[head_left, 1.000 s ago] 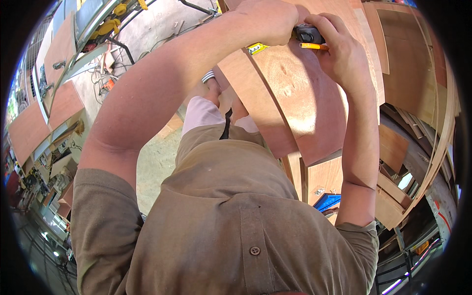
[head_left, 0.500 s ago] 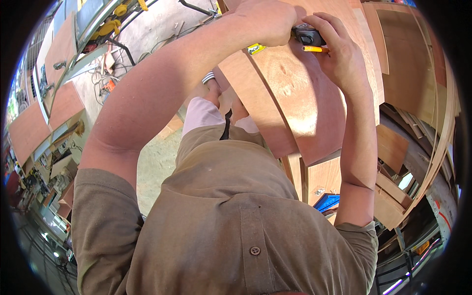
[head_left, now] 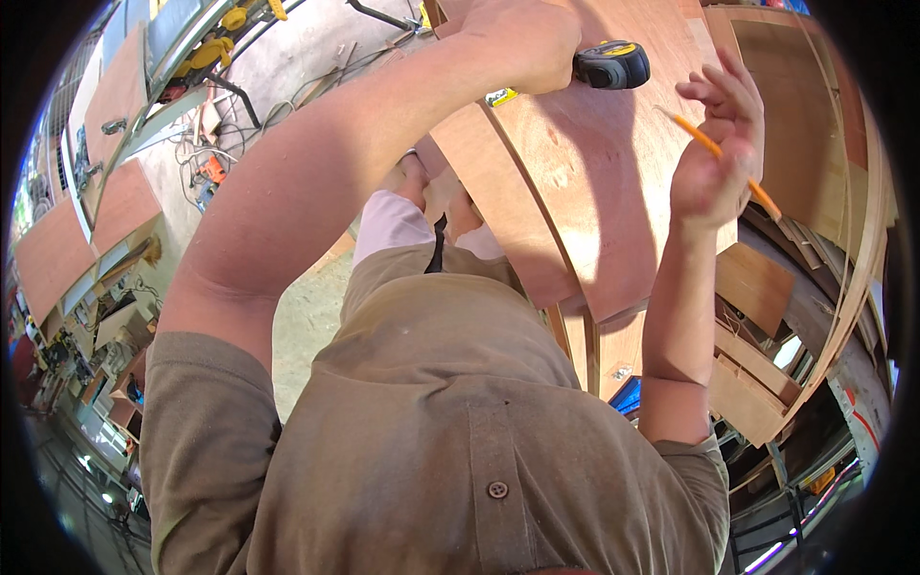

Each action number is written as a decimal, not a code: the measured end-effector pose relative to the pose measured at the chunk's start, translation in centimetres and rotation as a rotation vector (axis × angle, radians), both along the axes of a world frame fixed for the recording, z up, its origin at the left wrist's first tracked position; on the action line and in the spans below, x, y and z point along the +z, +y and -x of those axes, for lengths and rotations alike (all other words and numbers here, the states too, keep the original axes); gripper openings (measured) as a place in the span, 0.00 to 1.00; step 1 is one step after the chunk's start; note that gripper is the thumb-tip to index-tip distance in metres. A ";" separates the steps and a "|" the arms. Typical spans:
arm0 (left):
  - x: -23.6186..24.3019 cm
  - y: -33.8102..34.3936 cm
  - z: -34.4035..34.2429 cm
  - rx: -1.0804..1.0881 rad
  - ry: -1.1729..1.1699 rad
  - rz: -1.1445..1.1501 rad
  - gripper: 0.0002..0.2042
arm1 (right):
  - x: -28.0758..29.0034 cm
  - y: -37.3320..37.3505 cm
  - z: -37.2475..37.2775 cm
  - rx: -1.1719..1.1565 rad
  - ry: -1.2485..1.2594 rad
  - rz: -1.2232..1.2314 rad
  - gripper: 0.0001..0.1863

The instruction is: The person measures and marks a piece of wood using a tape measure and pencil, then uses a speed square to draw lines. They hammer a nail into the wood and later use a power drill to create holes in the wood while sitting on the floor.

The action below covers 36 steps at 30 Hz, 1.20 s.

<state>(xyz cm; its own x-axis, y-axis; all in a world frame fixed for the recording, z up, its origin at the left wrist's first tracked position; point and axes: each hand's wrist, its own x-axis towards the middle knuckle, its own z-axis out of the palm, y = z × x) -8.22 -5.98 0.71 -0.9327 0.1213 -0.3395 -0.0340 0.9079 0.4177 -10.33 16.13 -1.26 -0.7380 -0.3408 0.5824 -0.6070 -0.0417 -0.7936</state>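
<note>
Board (head_left: 561, 163): grained brown wood, flat
Tape measure (head_left: 613, 65): rounded black-yellow case, seen between board's side edges
Left hand (head_left: 527, 46): beside tape measure; grip cannot be told
Right hand (head_left: 711, 180): slim orange pencil (head_left: 704, 140) pinched near board's right edge

tape measure (head_left: 614, 66) — one | orange pencil (head_left: 699, 137) — one | forearms (head_left: 682, 307), two | shirt button (head_left: 497, 490), one

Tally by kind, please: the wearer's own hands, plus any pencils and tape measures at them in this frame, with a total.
Hands: 2, the left hand and the right hand
Pencil: 1, orange, held in the right hand
Tape measure: 1, black and yellow, beside the left hand
Total: 4
</note>
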 end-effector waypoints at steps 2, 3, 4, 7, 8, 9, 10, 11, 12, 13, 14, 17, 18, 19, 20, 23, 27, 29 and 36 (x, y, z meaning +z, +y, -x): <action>-0.1 0.0 -0.1 -0.004 0.026 -0.013 0.13 | 0.1 1.1 -2.1 -0.010 -0.225 -0.060 0.45; -0.1 0.0 -0.1 -0.006 0.004 0.001 0.13 | 0.0 1.3 -3.5 0.060 -0.385 -0.067 0.45; -0.2 0.1 0.0 -0.008 -0.018 0.015 0.13 | -0.2 1.2 -4.9 0.136 -0.555 -0.072 0.45; -0.3 -0.1 0.0 -0.003 -0.012 0.010 0.12 | -1.4 0.0 -8.0 0.094 -0.631 -0.163 0.23; -0.3 -0.2 -0.1 0.001 0.002 0.001 0.12 | -1.8 -0.6 -8.6 0.068 -0.661 -0.193 0.15; -0.3 -0.2 0.0 0.001 -0.007 0.013 0.12 | -2.1 -1.0 -8.9 0.087 -0.706 -0.160 0.08; -0.4 0.0 0.1 0.000 -0.017 0.026 0.12 | -2.3 -1.4 -8.8 0.106 -0.566 -0.225 0.07; -0.4 0.0 0.1 -0.002 -0.025 0.038 0.12 | -2.5 -1.9 -8.4 0.123 -0.424 -0.288 0.07; -0.4 0.1 0.1 0.006 -0.034 0.036 0.12 | -2.6 -2.2 -8.1 0.132 -0.287 -0.358 0.07; -0.3 0.2 0.2 0.013 -0.042 0.033 0.12 | -2.6 -2.5 -8.0 0.142 -0.226 -0.359 0.07; -0.3 0.2 0.2 0.021 -0.050 0.031 0.12 | -2.6 -2.7 -7.9 0.137 -0.229 -0.362 0.07; 0.0 -0.1 0.0 -0.005 -0.010 0.000 0.12 | -2.5 -3.3 -8.0 0.081 -0.273 -0.403 0.07; 0.1 -0.2 -0.1 -0.010 -0.016 0.002 0.12 | -2.6 -3.5 -8.2 0.048 -0.301 -0.422 0.06; 0.1 -0.2 -0.1 -0.015 -0.023 0.004 0.12 | -2.7 -3.7 -8.3 0.014 -0.328 -0.441 0.06; 0.1 -0.2 -0.1 -0.020 -0.029 0.006 0.12 | -2.8 -3.9 -8.2 0.015 -0.278 -0.431 0.05; 0.0 -0.2 0.0 -0.016 -0.028 0.011 0.12 | -3.5 -4.3 -7.9 0.016 -0.174 -0.420 0.04; -0.3 0.2 0.3 -0.012 -0.045 0.049 0.12 | -3.9 -4.3 -7.7 0.022 -0.137 -0.457 0.04; -0.3 0.2 0.4 0.005 -0.057 0.032 0.12 | -3.9 -4.3 -7.7 0.025 -0.123 -0.468 0.04; 0.0 0.0 0.1 -0.016 -0.035 0.016 0.12 | -4.0 -4.4 -7.7 0.017 -0.105 -0.492 0.04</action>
